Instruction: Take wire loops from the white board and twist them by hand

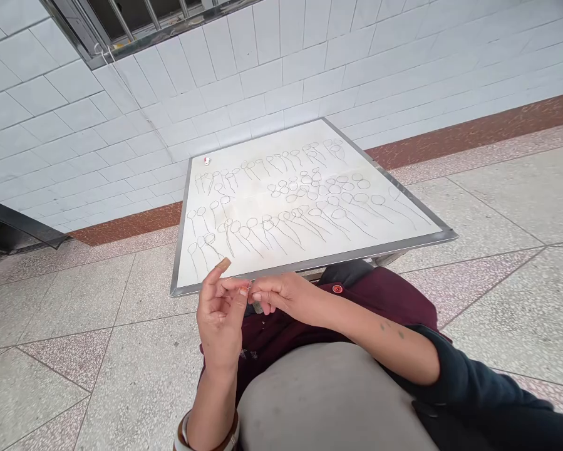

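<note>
In front of my lap, at the near edge of the board, my two hands meet fingertip to fingertip. My left hand (pixel 221 319) pinches with thumb and index finger, its other fingers loosely bent; a tan wrap covers one raised fingertip. My right hand (pixel 288 294) comes from the right, thumb and index finger pressed together against the left fingertips. A short, very thin strand, seemingly wire (pixel 249 285), shows between them; most of it is hidden. Just beyond, several thin wire loops (pixel 338 214) with long tails lie in rows on the white board (pixel 243 266).
A small white and red item (pixel 206 161) sits at the board's far left corner. The board has a grey metal rim (pixel 379 254) and stands by a white tiled wall (pixel 243 94). A barred window (pixel 140 19) is above. Speckled floor (pixel 140 357) surrounds it.
</note>
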The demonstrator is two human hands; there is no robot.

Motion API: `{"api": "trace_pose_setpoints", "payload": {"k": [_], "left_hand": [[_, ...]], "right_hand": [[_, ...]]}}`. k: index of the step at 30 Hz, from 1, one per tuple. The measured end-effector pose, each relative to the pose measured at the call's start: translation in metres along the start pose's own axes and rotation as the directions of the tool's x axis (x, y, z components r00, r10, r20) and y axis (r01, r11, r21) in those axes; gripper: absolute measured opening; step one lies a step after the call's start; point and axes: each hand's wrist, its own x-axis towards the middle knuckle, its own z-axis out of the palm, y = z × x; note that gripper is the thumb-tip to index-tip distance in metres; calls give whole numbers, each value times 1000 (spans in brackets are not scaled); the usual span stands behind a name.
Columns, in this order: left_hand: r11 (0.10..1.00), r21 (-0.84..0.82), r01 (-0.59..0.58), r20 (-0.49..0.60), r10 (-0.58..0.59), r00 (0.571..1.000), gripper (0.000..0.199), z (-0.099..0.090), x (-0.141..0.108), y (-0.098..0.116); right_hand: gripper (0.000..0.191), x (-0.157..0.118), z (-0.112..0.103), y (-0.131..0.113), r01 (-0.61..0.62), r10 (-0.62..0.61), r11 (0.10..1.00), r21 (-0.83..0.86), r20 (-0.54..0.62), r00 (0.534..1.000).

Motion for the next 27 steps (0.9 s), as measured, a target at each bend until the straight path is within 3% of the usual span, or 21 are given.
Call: {"api": "trace_pose_setpoints", "payload": {"k": [2,4,6,8,11,19,23,27], "left_hand": [[999,9,44,10,-45,999,49,1,0,2],[998,16,65,-13,-65,998,47,1,1,0],[998,6,67,-46,-66,997,47,1,3,-4],[997,-27,76,-56,-78,995,49,0,5,-9],[990,-68,125,-23,-127,992,51,-1,6,-12],[988,28,154,41,-155,987,50,1,4,-6],[987,48,155,92,-159,983,48,-2,3,-6],[985,79,155,135,-165,977,51,-6,2,-6]], "right_hand": [[25,-2,-2,1,-3,-3,998,69,83,997],[24,-3,-1,3,46,-46,999,7,82,996],[23,-4,3,5,109,-118,970,-217,-28,993],[21,-5,7,7,138,-226,860,-491,-125,966],[19,-6,9,10,149,-326,702,-696,-128,937],[22,-7,0,18,276,-353,719,-638,6,936],[25,-6,0,20,325,-357,780,-535,46,933],[23,-7,-3,21,294,-297,873,-389,55,953]]}}
